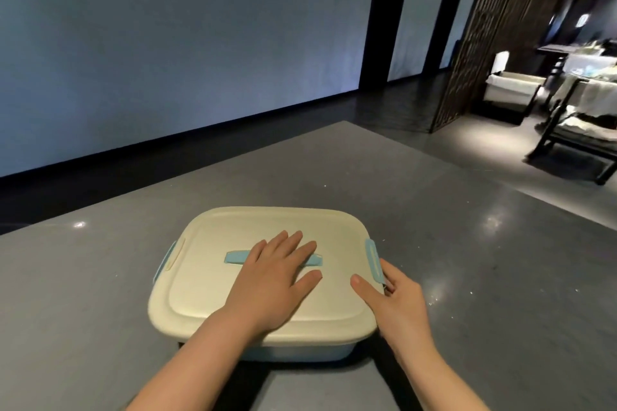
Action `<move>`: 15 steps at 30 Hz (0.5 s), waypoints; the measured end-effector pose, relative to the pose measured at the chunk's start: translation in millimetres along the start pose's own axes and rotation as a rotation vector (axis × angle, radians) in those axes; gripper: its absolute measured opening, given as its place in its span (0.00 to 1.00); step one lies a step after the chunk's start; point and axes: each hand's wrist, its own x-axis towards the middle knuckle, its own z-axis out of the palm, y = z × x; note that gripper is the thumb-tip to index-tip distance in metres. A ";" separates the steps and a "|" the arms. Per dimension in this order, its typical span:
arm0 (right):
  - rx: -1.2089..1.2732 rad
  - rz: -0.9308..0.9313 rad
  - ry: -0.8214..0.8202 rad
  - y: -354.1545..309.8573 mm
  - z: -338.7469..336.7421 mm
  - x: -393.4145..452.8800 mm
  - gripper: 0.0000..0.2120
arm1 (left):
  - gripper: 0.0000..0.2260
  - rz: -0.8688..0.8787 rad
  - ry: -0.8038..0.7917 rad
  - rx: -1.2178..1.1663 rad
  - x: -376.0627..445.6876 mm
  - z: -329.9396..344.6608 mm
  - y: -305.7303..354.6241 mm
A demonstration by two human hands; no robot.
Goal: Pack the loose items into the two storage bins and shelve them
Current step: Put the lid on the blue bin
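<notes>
A cream storage bin (213,290) with its lid on sits on the grey table (100,277). The lid has a light blue handle (233,257) in the middle and a blue latch on each short side. My left hand (273,280) lies flat on the lid, fingers straight, covering part of the handle. My right hand (394,304) is at the bin's right edge: the thumb rests on the lid and the fingers curl round the right blue latch (373,257). The left latch (167,260) is untouched. No loose items show.
The table's far edge runs diagonally behind the bin, with dark floor and a pale wall beyond. A dark lattice screen (484,43) stands at the right. Further right are a dark-framed shelf rack (574,130) and furniture with light items.
</notes>
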 end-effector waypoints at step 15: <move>-1.175 -0.482 -0.471 -24.4 96.0 -3.3 0.44 | 0.21 -0.604 0.459 -0.273 -68.5 -16.5 -80.4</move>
